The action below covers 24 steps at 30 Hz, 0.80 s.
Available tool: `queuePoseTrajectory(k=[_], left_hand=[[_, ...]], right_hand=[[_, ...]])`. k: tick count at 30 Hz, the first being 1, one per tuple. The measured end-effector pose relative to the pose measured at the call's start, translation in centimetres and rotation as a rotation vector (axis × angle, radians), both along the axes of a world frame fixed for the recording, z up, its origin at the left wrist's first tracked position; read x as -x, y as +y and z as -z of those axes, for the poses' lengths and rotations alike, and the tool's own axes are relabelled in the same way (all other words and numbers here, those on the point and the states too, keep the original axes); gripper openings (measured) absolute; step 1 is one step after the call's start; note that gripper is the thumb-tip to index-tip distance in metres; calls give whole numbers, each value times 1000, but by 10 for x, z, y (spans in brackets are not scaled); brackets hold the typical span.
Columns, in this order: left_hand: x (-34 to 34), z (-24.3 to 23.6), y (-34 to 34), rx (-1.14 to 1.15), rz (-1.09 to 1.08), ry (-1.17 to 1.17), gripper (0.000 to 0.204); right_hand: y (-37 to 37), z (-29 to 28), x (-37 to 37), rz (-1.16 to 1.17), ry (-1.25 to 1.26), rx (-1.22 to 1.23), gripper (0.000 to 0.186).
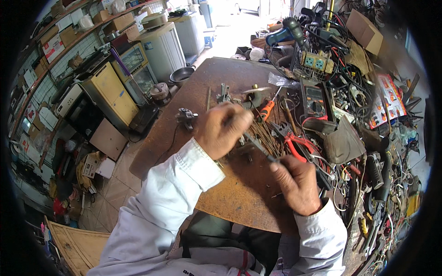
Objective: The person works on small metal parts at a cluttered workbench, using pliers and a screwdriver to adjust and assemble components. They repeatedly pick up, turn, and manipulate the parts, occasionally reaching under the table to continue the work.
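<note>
My right hand [297, 184] is wrapped round a slim dark metal tool [258, 146] with a black handle; its kind is unclear. The shaft points up and left, its tip close beneath my left hand [223, 129]. Curled and slightly blurred, the left fingers hide whatever they grip. Both hands are above the rusty brown table [239, 193]. Beyond them lie an orange-handled screwdriver [267, 110], red-handled pliers [294, 142] and several thin rods [264, 135]. A small metal fitting [186, 117] stands left of my left hand.
A multimeter [315, 101] sits at the right, beside a dense heap of cables and tools. Behind it are a socket box [317, 62] and a blue power tool [286, 32]. Cabinets [110, 94] and a frying pan [182, 74] stand left of the table.
</note>
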<state>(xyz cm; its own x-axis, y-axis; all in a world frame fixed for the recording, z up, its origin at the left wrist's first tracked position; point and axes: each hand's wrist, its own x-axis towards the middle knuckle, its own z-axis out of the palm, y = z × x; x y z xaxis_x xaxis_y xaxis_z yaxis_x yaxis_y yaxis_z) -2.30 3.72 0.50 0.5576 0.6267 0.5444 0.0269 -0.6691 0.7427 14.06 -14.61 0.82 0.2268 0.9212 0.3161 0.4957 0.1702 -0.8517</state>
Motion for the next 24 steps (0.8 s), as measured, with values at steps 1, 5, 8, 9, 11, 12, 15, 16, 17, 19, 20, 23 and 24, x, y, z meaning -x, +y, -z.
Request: queuePoseTrajectory(k=[1, 5, 8, 9, 11, 12, 15, 16, 17, 19, 20, 23, 24], left_hand=[[1, 4, 6, 199, 69, -15, 59], [8, -4, 11, 569, 143, -362, 52], [8, -12, 7, 659, 129, -485, 47], [8, -12, 8, 711, 175, -491, 44], [6, -14, 4, 718, 199, -485, 45], [5, -16, 4, 718, 211, -482, 45], [6, -12, 5, 781, 326, -509, 46], [6, -12, 5, 795, 316, -511, 46], [8, -13, 4, 810, 308, -512, 47], [9, -11, 6, 826, 306, -501, 47], [6, -11, 4, 835, 309, -507, 47], [7, -14, 1, 852, 292, -524, 44], [7, -13, 2, 850, 291, -528, 44]], right_hand=[[1, 1, -7, 74, -31, -14, 29], [12, 13, -34, 462, -411, -147, 20], [16, 21, -51, 614, -648, -69, 22], [17, 24, -55, 631, -664, -35, 23], [17, 30, -61, 644, -681, 11, 24], [17, 31, -64, 640, -680, 19, 25], [19, 38, -67, 631, -720, 3, 27], [19, 40, -68, 632, -744, -5, 27], [20, 41, -69, 616, -751, 10, 29], [20, 42, -70, 630, -775, 17, 31], [18, 42, -73, 636, -813, -6, 31], [16, 36, -72, 694, -893, -50, 28], [15, 34, -73, 696, -854, -81, 28]])
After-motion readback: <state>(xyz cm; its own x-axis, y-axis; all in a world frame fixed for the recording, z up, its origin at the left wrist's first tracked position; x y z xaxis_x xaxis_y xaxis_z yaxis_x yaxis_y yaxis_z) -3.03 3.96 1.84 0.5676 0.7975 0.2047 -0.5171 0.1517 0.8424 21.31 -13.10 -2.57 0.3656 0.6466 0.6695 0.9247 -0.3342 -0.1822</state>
